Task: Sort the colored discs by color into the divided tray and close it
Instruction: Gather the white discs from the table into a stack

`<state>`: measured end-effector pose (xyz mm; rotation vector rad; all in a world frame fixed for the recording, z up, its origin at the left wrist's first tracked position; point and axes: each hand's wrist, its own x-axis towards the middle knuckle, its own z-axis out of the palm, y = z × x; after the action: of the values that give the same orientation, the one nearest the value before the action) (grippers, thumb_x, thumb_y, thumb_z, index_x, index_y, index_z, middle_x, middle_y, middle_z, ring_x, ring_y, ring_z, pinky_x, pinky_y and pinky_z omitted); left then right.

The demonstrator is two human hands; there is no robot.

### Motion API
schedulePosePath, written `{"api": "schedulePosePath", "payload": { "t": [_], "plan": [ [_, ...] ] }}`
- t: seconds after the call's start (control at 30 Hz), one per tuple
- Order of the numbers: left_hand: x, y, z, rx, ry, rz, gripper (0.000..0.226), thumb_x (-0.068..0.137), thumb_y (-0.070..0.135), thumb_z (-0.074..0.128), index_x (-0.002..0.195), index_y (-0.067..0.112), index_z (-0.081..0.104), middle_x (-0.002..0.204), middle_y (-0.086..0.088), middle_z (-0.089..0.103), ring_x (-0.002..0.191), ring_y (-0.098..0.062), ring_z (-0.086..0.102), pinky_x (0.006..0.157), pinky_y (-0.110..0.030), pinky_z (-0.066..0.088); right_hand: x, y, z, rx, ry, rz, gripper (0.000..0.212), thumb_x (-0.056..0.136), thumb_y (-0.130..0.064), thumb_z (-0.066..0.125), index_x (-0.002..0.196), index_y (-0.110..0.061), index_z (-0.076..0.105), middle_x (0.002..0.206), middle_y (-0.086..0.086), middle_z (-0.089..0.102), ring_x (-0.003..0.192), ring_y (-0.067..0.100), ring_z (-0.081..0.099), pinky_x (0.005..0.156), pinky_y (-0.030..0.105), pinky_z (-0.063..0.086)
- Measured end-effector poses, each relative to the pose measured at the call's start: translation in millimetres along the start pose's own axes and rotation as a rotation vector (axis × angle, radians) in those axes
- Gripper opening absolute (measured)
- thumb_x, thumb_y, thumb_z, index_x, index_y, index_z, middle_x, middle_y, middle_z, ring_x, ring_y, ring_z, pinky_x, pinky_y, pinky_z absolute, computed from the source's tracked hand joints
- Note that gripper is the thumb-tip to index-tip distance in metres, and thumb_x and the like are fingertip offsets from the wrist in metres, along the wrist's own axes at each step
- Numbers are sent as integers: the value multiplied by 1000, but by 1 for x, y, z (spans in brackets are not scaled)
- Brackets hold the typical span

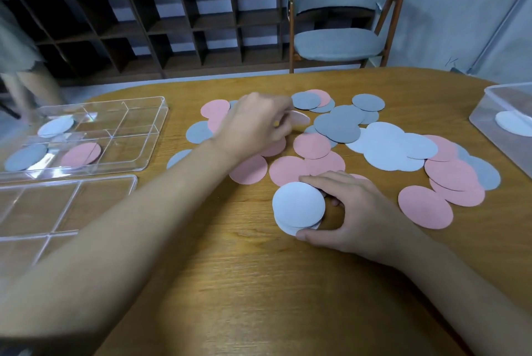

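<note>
Pink, grey and white discs lie scattered over the middle of the wooden table [259, 283]. My right hand [348, 211] grips a small stack of white discs [298, 206] near the front of the pile. Farther back, my left hand [253, 125] pinches a pale pink disc [299, 118] at its edge, lifted off the pile. The clear divided tray [138, 137] sits at the left, holding a white disc [56, 126], a grey disc [26, 157] and a pink disc [81, 154] in separate compartments. Its clear lid [57, 203] lies in front of it.
A clear plastic box [489, 114] with a white disc inside stands at the right table edge. A grey chair [339, 39] and a dark shelf unit [172, 24] are behind the table. A person's legs [26, 85] show at the far left.
</note>
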<state>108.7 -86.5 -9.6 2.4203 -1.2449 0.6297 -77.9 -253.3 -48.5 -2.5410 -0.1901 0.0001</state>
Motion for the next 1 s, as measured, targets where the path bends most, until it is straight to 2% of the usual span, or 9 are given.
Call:
{"api": "schedulePosePath", "payload": {
  "t": [0.13,0.3,0.4,0.5,0.57,0.67,0.8,0.93,1.0],
  "plan": [
    [-44,22,-27,-265,161,-93,12,90,13,65,92,9,77,81,1,75,75,-20,68,70,-40,55,0,-3,-1,-2,-6,42,93,69,-75,74,149,-39,44,136,-28,52,119,-4,43,102,33,48],
    [-99,54,-35,-434,156,-172,18,85,2,74,99,12,82,106,5,80,104,-3,72,88,-23,57,-4,-7,-2,3,19,55,92,73,-64,80,152,-40,38,108,-40,42,106,-23,35,83,15,36],
    [-119,61,-28,-506,135,-184,20,81,2,79,97,14,83,114,4,78,110,-3,71,95,-26,56,-5,-7,-2,22,17,46,100,74,-64,79,158,-37,32,118,-39,45,108,-24,35,90,18,37],
    [-127,62,-26,-533,30,-132,22,79,4,80,99,14,80,120,5,75,112,-4,70,98,-27,54,-5,-7,-1,20,14,41,102,74,-66,78,159,-37,30,136,-27,50,105,-13,38,94,21,38],
    [-128,63,-28,-556,-31,-123,23,79,11,83,102,15,79,125,5,72,116,-7,68,99,-28,52,-5,-6,-1,8,18,32,100,73,-69,76,158,-38,33,133,-26,50,101,-11,37,93,21,36],
    [-128,64,-30,-579,-107,-186,36,75,32,93,106,23,77,135,10,67,126,-4,62,106,-28,49,-4,-5,0,-5,26,12,96,74,-70,75,156,-38,37,133,-26,52,105,-17,39,93,21,38],
    [-126,63,-28,-616,-139,-237,38,73,37,94,105,27,77,132,15,69,126,-2,63,107,-28,48,-3,1,2,-5,33,-13,93,75,-67,77,155,-38,38,143,-23,53,121,-6,42,102,30,47],
    [-122,64,-28,-638,-158,-252,38,71,38,94,103,27,78,127,17,70,124,-6,63,104,-23,47,-3,2,3,-5,22,-71,91,78,-66,76,156,-41,35,145,-27,50,133,-5,39,102,14,32],
    [-120,62,-29,-655,-203,-258,41,70,38,95,105,26,76,125,17,71,123,-6,64,105,-24,48,-2,3,3,-2,20,-101,84,81,-63,75,154,-40,41,141,-26,53,133,-2,42,102,16,34]
  ]
}}
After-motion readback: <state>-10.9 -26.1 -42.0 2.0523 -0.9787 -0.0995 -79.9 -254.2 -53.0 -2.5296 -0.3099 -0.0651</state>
